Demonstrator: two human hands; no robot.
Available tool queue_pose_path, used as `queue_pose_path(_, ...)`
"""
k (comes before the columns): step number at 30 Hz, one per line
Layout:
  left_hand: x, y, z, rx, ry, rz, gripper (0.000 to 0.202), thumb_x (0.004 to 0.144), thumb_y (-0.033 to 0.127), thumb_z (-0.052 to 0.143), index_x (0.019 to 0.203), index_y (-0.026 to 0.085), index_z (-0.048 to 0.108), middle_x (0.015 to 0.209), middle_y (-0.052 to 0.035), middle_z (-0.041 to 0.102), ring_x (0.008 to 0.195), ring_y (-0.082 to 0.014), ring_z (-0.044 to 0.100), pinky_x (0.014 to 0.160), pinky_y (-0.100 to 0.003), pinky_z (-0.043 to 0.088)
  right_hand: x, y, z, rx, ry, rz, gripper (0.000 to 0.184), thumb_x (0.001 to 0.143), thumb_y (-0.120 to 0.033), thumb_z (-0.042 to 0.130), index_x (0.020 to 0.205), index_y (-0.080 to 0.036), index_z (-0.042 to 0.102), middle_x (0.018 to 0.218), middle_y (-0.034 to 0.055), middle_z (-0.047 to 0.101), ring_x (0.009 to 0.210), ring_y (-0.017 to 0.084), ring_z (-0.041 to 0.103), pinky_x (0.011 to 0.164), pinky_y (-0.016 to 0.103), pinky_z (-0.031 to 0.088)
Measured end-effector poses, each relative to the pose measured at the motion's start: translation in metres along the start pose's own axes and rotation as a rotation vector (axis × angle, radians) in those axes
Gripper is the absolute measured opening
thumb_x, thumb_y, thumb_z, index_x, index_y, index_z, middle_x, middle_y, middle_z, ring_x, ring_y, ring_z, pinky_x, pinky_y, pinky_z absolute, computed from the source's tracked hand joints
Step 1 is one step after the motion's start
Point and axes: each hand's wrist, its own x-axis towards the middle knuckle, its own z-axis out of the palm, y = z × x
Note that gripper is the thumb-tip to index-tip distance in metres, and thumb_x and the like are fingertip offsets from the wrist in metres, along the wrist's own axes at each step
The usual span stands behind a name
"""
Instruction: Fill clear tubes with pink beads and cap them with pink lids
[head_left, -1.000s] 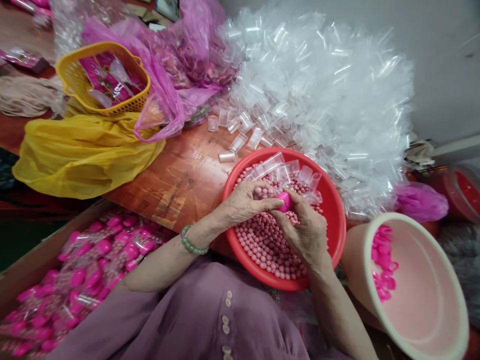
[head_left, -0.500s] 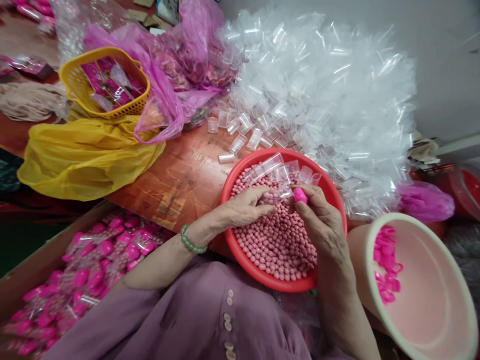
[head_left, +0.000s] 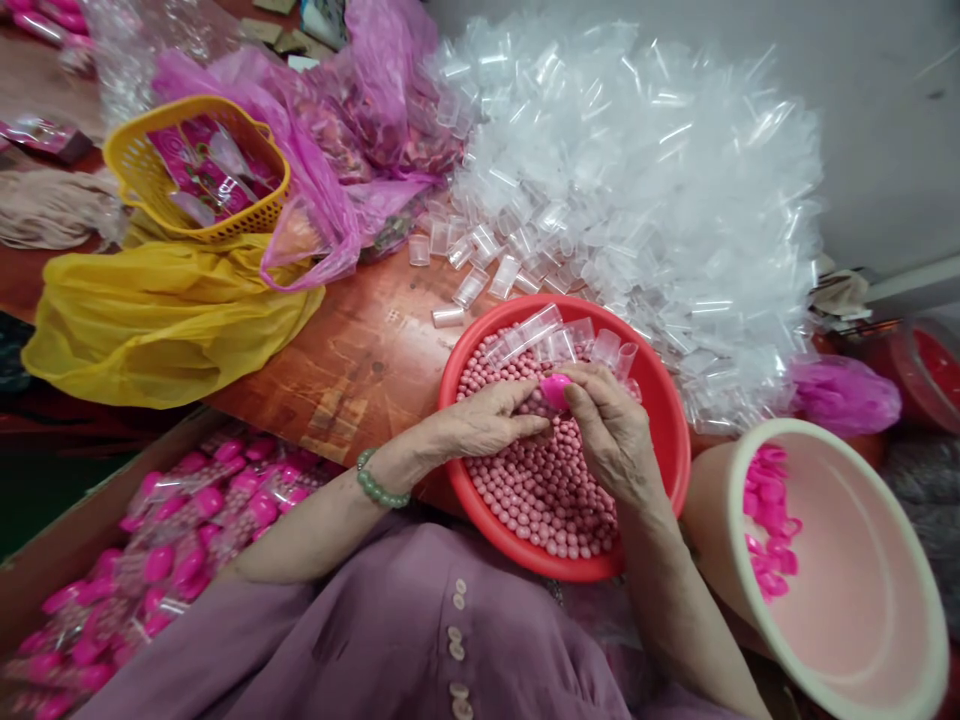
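Right hand pinching a pink cap, left hand curled round a clear tube of beads just beside it, both above a red basin at the tabletop edge, further off a yellow basket, its pink packets bearing print too small to read.

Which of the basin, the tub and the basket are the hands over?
The red basin of pink beads: the left hand and right hand are over it. The cream tub stands to its right; the yellow basket is farther off, upper left.
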Motion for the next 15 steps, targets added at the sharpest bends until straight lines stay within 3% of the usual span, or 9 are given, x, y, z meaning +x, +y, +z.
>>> queue_pose_path(4,0.0,-0.003,-0.002,0.127,0.026,-0.008,0.013,0.083,0.025,0.059,0.093,0.016,0.055,0.081,0.0011,0.053,0.074,-0.0127,0.047,0.071,-0.028,0.041,-0.001,0.007,0.005,-0.116,0.038,-0.059,0.027,0.097,-0.029,0.049,0.115,-0.022,0.067,0.104,0.0075,0.073,0.097,0.02,0.068,0.087,0.038,0.055)
queue_pose_path(9,0.0,-0.003,-0.002,0.053,-0.012,-0.056,0.014,0.086,0.025,0.056,0.095,0.015,0.054,0.079,0.0004,0.055,0.072,-0.0129,0.051,0.07,-0.028,0.044,-0.002,0.011,0.003,-0.195,0.032,-0.153,0.025,0.096,-0.024,0.05,0.115,-0.022,0.067,0.1,0.0065,0.075,0.092,0.019,0.07,0.082,0.035,0.056)
queue_pose_path(15,0.002,-0.004,-0.004,0.193,-0.049,-0.025,0.023,0.085,0.023,0.055,0.105,0.014,0.059,0.099,-0.0061,0.064,0.094,-0.0195,0.058,0.092,-0.038,0.046,-0.001,0.009,-0.005,-0.145,-0.064,-0.152,0.02,0.091,-0.026,0.06,0.108,-0.021,0.069,0.097,0.006,0.074,0.086,0.019,0.07,0.078,0.033,0.056)
